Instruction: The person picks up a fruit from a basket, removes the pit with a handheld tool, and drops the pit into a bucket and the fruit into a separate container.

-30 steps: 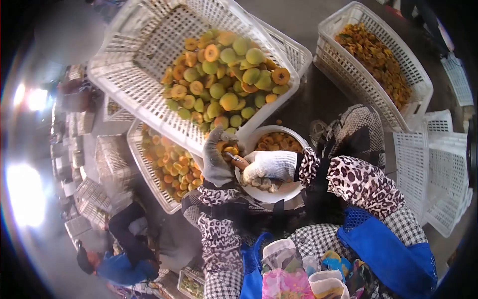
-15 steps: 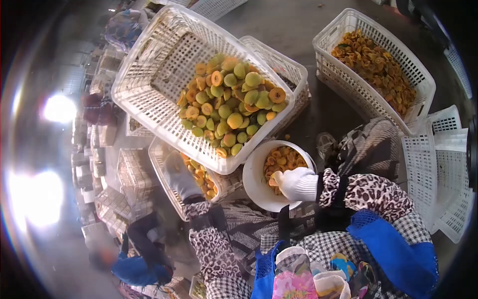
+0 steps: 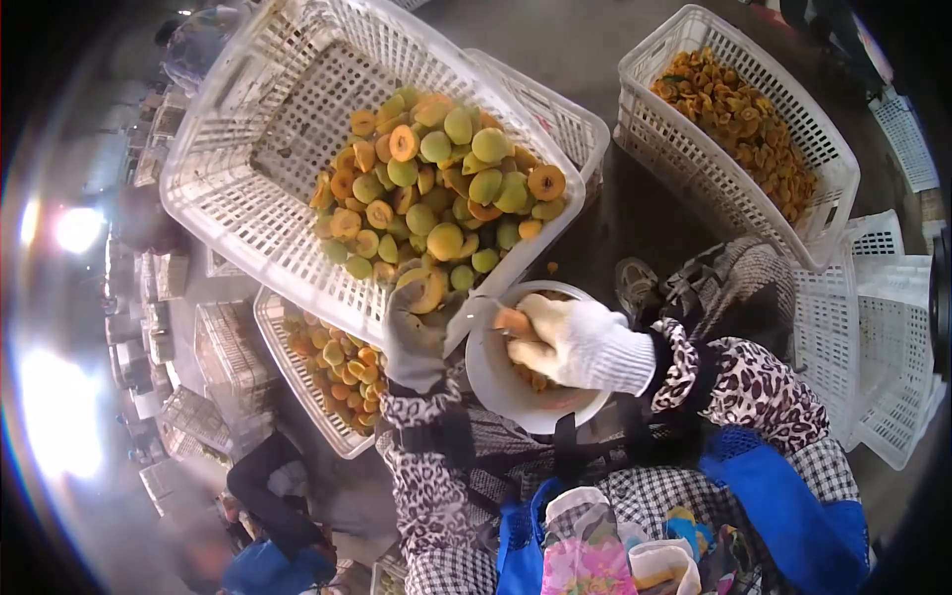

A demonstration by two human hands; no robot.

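Note:
My left hand, in a pale glove, is at the near corner of the large white crate, its fingers closed round a cut yellow-orange fruit. Halved green and orange fruits lie heaped in that crate. My right hand, in a white knitted glove, is over the white bucket, closed on a small tool with an orange-brown part and a thin tip pointing left. Orange fruit pieces show in the bucket below it.
A lower crate of fruit halves stands at the left. Another crate with orange pieces is at the upper right, near empty stacked crates. A person in blue is at the lower left. A shoe is beside the bucket.
My left hand has moved from the lower crate up to the large crate's corner and now holds a fruit. My right hand has lifted slightly, showing the tool. The view has shifted.

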